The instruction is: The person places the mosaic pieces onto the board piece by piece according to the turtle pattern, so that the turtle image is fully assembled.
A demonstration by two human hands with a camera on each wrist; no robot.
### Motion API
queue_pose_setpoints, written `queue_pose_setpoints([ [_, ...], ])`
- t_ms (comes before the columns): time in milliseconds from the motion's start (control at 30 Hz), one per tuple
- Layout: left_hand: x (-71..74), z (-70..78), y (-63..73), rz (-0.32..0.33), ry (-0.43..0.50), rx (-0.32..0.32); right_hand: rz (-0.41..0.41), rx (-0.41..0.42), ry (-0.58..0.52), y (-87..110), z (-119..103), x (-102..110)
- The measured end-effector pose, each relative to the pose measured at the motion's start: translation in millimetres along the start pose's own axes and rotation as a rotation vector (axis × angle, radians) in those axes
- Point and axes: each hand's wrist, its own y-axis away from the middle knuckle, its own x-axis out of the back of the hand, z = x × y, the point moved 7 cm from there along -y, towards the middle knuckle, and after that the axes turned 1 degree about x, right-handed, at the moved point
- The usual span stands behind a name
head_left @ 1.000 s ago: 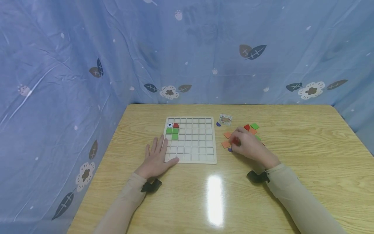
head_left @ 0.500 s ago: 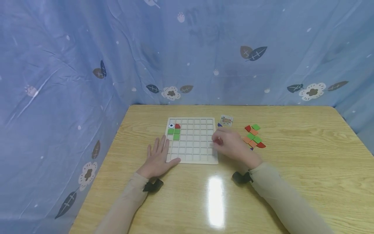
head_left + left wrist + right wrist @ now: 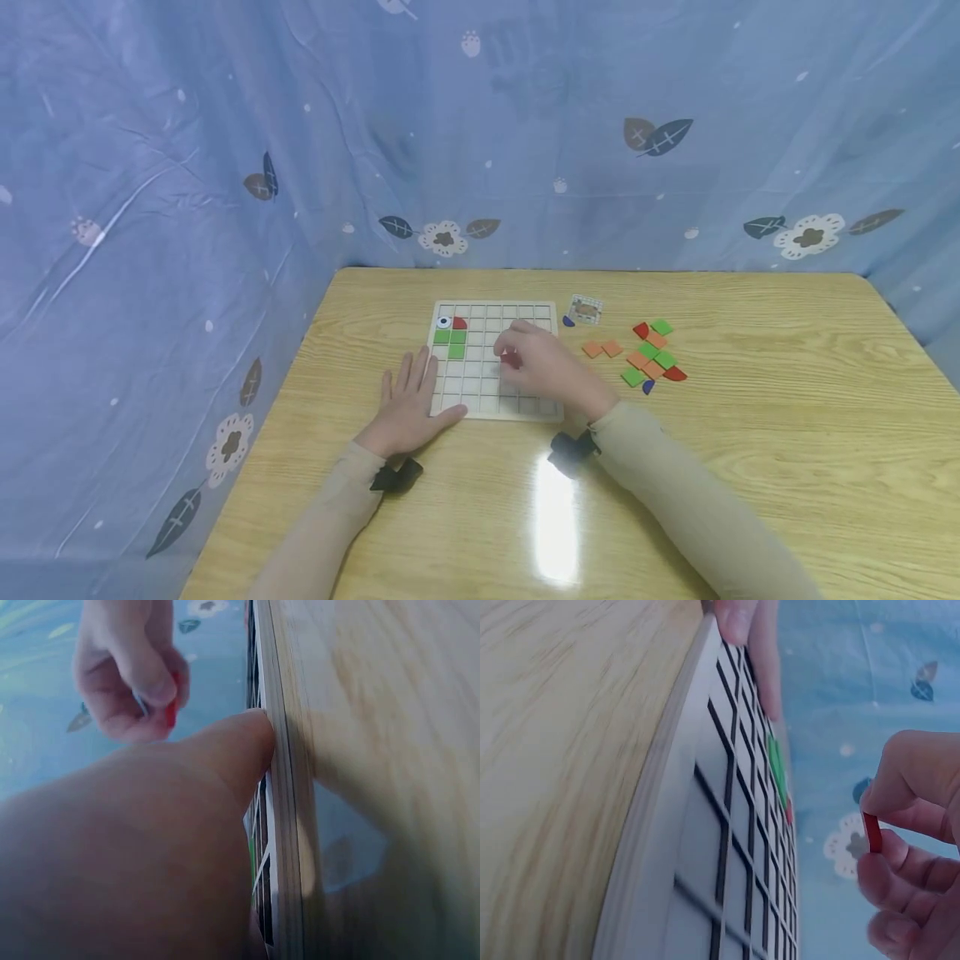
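Note:
A white grid board [image 3: 491,406] lies on the table, with an eye tile [image 3: 444,322], a red quarter-round tile [image 3: 460,322] and several green square tiles [image 3: 456,352] set in its upper left cells. My left hand [image 3: 408,412] rests at the board's lower left corner, fingers straight and spread, thumb along the front edge. Over the right half of the board, my right hand [image 3: 542,367] pinches a small red tile [image 3: 872,832] between thumb and fingers. In the right wrist view this tile is held on edge, apart from the grid.
Right of the board lie loose orange tiles [image 3: 592,349], green tiles [image 3: 633,377], red tiles [image 3: 675,374] and blue tiles [image 3: 648,387]. A small picture card [image 3: 586,309] sits near the board's upper right corner. A blue patterned curtain [image 3: 555,133] hangs behind the table [image 3: 787,400].
My right hand has moved left from the loose tiles to over the board, carrying the red tile. The left hand has stayed in place at the board's corner.

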Motion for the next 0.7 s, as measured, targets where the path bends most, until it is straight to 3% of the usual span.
queue_pose_setpoints([
  [467,-4.1,-3.3,-2.0,0.023,0.021,-0.023,-0.050,0.001,-0.079,-51.5,-30.9,-39.9],
  [700,-1.6,-1.7,-0.7,0.022,0.019,-0.037,-0.074,-0.042,-0.065,-66.2,-32.7,-61.3],
])
